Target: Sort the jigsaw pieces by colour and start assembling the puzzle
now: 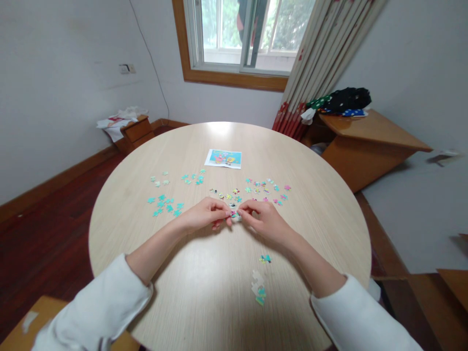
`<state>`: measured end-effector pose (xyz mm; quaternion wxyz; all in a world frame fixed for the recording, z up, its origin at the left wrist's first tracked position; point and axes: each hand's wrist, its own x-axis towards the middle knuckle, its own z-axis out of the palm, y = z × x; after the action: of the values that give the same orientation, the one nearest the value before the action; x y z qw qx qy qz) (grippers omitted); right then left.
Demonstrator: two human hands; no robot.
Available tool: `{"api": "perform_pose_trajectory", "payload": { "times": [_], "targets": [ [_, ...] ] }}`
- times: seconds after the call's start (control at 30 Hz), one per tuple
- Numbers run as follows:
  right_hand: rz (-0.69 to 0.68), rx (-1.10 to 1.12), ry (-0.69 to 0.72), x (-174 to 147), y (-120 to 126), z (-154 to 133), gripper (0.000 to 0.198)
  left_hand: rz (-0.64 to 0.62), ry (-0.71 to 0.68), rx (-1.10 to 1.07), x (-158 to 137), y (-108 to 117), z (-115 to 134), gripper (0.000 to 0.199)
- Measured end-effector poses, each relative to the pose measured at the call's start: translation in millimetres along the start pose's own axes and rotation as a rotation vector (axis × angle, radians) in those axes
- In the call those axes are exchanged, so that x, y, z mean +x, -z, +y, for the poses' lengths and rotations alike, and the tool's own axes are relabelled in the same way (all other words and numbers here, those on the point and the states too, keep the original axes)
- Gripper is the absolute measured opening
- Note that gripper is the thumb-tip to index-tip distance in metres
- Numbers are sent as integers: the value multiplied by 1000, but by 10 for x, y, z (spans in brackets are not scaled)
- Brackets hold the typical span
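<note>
Over the middle of the round table, my left hand [212, 213] and my right hand [261, 217] meet fingertip to fingertip. Small jigsaw puzzle pieces [234, 213], pink and pale teal, are pinched between them, partly hidden by the fingers. Just beyond the hands lie loose yellow and dark puzzle pieces [228, 197]. Nearer to me, below my right hand, is a small teal and yellow puzzle piece cluster [265, 259]. A joined strip of white and teal pieces [258, 282] lies closer still.
Teal puzzle pieces [169, 208] spread at the left, pale ones [158, 184] behind them, and pink and mixed ones [280, 200] at the right. A printed cartoon picture [224, 159] lies toward the back of the table [219, 134]. A wooden cabinet with clothes [347, 105] stands beyond, right.
</note>
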<state>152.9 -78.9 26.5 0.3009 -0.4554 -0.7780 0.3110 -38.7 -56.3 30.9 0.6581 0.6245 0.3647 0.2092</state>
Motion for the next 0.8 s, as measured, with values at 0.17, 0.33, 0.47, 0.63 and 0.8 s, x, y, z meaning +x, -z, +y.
{"api": "perform_pose_trajectory", "payload": {
  "times": [0.17, 0.33, 0.47, 0.63, 0.8],
  "targets": [
    [-88, -25, -13, -17, 0, 7, 17, -72, 19, 98, -21, -6, 6, 28],
    [-129, -24, 2, -29, 10, 16, 20, -32, -22, 256, -31, -34, 20, 27],
    [-126, 25, -14, -14, 15, 10, 21, 50, -60, 310, -34, -58, 46, 28],
    [-104, 255, -101, 20, -52, 40, 20, 53, -77, 318, -15, -65, -1, 29],
    [-85, 451, -145, 48, -97, 77, 16, 29, -69, 317, 3, -97, -65, 27]
  ]
}}
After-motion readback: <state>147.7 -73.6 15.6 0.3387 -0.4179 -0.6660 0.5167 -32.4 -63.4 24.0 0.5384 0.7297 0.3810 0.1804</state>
